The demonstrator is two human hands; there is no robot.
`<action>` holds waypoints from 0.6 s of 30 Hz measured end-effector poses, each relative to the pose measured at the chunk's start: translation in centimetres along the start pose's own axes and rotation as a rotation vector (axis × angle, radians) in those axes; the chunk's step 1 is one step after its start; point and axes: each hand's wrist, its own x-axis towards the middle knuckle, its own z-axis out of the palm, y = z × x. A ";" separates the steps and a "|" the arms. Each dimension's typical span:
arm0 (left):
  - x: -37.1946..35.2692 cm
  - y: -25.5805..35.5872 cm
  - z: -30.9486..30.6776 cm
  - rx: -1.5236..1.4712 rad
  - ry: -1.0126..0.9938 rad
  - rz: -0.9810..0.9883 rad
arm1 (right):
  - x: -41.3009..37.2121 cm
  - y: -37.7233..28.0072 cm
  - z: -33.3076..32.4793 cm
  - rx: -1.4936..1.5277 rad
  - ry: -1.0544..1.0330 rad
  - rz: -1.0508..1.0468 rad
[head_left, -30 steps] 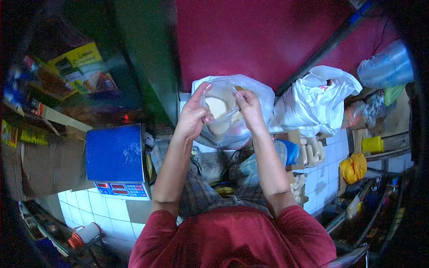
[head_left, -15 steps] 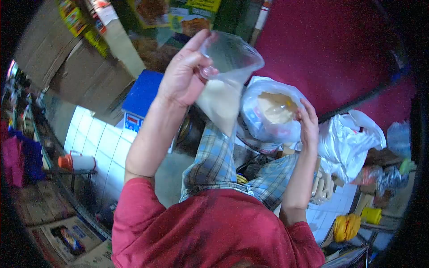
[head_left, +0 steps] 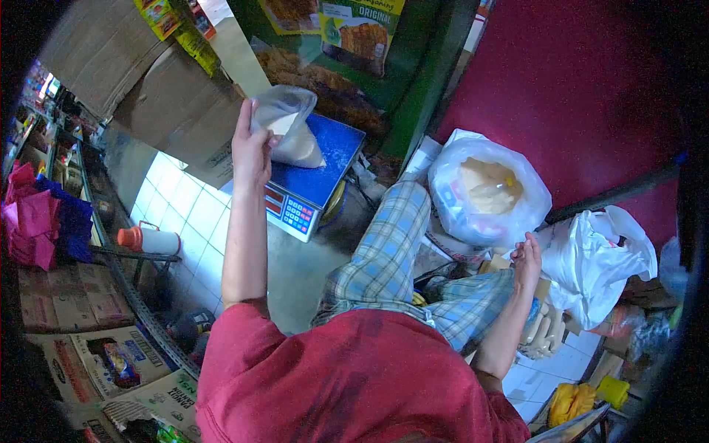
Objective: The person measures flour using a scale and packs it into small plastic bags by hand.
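My left hand (head_left: 255,148) is closed on the upper part of a clear plastic bag (head_left: 299,144) with pale powder in its lower end. The bag is over the blue pan of a digital scale (head_left: 332,151), its bottom corner at the pan's surface. My right hand (head_left: 526,264), fingers loosely bent and holding nothing, is just below a large white plastic sack (head_left: 450,173). That sack stands with its mouth open, and more pale powder (head_left: 491,193) shows inside with a small yellow thing in it.
A knotted white plastic bag (head_left: 591,258) sits right of the sack. Cardboard (head_left: 177,111) rises behind the scale, beside a green seasoning poster (head_left: 362,37). At left are a white jug with an orange lid (head_left: 156,240) and open cartons (head_left: 118,362). A red surface (head_left: 576,81) fills the upper right.
My left hand has carried the powder bag left and down from in front of my knee to the scale. My right hand has come off the sack's rim and dropped lower.
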 end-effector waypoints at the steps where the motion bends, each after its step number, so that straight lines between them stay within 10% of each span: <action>1: -0.6 -0.5 -0.6 -0.025 0.032 0.005 | 0.1 0.3 0.0 -0.002 0.005 0.003; 18: -3.6 -2.4 -3.3 0.307 0.003 -0.085 | 1.1 3.8 1.5 -0.015 0.000 0.078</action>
